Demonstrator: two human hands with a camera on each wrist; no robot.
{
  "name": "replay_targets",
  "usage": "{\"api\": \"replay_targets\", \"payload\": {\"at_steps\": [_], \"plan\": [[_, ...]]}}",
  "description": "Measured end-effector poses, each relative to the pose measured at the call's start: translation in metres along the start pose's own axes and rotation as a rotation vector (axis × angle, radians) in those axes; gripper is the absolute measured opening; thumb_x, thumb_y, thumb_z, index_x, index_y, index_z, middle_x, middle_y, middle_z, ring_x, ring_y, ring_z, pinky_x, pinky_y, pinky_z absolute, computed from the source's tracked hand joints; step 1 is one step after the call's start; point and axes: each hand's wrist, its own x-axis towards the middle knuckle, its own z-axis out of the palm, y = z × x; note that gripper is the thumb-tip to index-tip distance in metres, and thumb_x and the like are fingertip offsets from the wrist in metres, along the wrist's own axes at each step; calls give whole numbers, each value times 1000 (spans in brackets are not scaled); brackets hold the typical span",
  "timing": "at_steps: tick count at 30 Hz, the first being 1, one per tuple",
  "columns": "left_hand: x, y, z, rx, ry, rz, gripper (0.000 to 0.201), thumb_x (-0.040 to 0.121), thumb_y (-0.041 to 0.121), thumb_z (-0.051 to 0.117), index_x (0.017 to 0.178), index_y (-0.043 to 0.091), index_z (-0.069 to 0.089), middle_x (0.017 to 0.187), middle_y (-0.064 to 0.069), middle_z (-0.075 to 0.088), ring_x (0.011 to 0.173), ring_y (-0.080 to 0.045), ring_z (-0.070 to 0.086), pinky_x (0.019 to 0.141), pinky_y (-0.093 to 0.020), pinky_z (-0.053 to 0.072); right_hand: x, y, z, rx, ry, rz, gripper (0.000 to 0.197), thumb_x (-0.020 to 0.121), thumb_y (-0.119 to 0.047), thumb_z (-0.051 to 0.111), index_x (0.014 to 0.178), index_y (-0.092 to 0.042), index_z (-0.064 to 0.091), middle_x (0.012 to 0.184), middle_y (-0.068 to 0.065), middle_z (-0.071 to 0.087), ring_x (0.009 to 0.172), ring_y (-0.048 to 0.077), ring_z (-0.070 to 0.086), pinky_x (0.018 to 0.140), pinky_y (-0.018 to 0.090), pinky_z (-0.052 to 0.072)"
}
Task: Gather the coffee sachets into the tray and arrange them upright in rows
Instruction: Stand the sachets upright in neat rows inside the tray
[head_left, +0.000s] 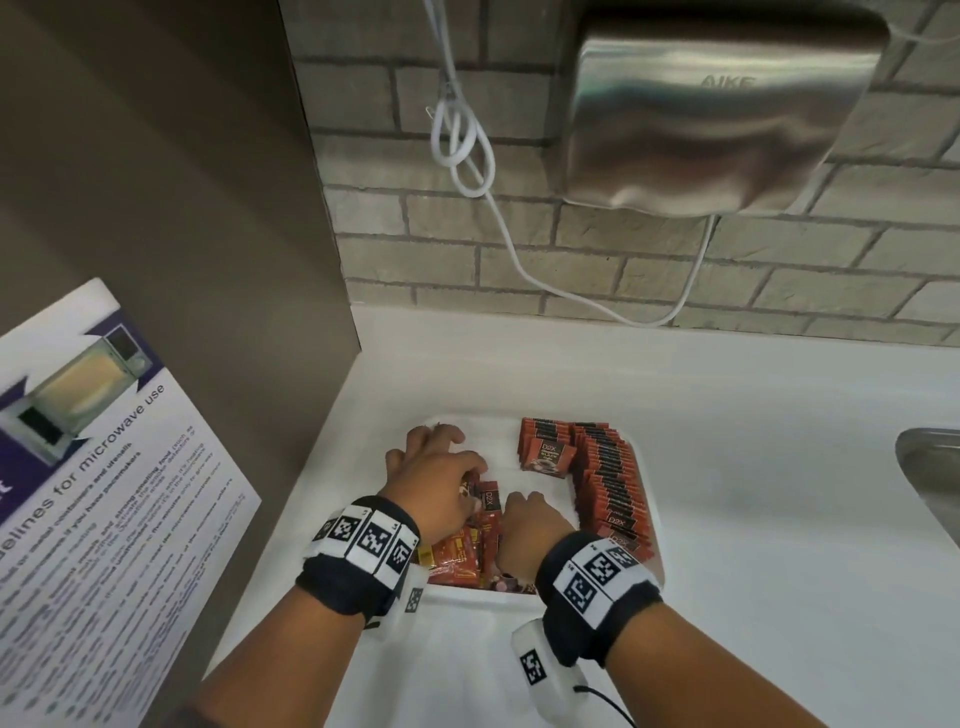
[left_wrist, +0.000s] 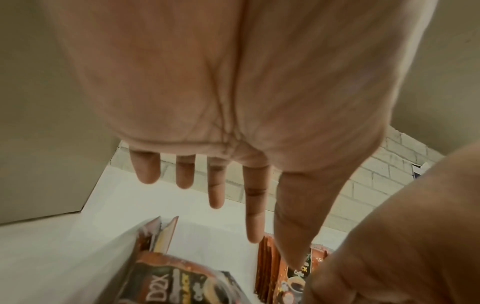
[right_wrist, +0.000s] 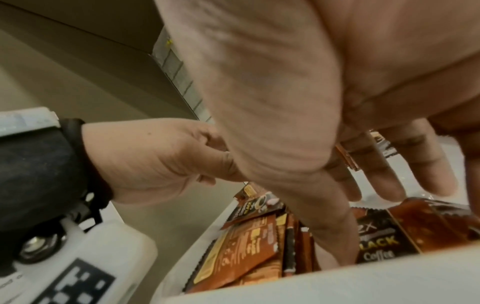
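Observation:
A white tray (head_left: 467, 418) sits on the white counter. A long row of red-and-black coffee sachets (head_left: 608, 483) stands upright along its right side. A short group of sachets (head_left: 545, 447) stands at the back. Loose sachets (head_left: 462, 556) lie in a heap at the front left. My left hand (head_left: 436, 457) hovers over the tray's left part with fingers straight (left_wrist: 254, 226) and holds nothing; its thumb points at a small upright stack (left_wrist: 267, 271). My right hand (head_left: 527, 525) reaches into the heap, thumb (right_wrist: 335, 246) pushed down among sachets (right_wrist: 246, 257), fingers spread above them.
A steel hand dryer (head_left: 717, 114) and a looped white cable (head_left: 467, 145) hang on the brick wall behind. A cabinet side carrying a microwave notice (head_left: 104, 493) stands close on the left. A metal sink edge (head_left: 930, 457) shows at the right.

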Motion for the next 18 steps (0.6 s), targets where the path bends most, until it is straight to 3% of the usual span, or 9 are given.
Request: {"api": "replay_targets", "payload": {"at_steps": [5,8,11,14,16,18], "plan": [[-3,-9,6,-12,-34,-29,49,91,41,64,138,43,50,164,5,11,150,-24,-2,117,-49,13,1,-5,0,-89,30,55,63,86,-21,70,139,-8,40,136,12,46,127,30,50,107,38,44],[-3,-13,10,-34,-46,-45,52,92,40,64,142,44,46,166,5,4,152,-25,-6,120,-53,11,2,-4,-2,-19,-7,67,65,83,-23,72,137,-7,41,133,14,49,121,30,54,103,39,48],[-3,-17,15,-81,-50,-51,58,93,39,65,146,44,41,167,4,0,153,-25,-6,121,-54,17,4,-1,-3,58,-35,44,58,80,-26,77,128,-8,50,123,11,61,110,27,62,89,32,52],[-2,-21,18,-168,-40,-43,61,93,33,66,149,39,41,167,3,-2,152,-23,-7,122,-50,23,5,1,-5,100,-60,-28,31,82,-25,76,107,-9,67,96,5,67,91,22,65,68,24,46],[-2,-21,18,-225,-37,-29,61,95,29,66,150,35,41,168,1,-3,152,-23,-7,124,-41,16,6,2,-6,104,-87,-46,20,86,-27,73,94,-9,69,80,2,61,72,16,58,56,21,39],[-2,-20,17,-250,-36,-29,61,95,28,66,151,34,41,168,0,-4,153,-23,-6,123,-35,12,7,3,-5,133,-99,-38,23,88,-26,69,95,-5,71,76,4,61,61,11,49,53,20,36]]}}
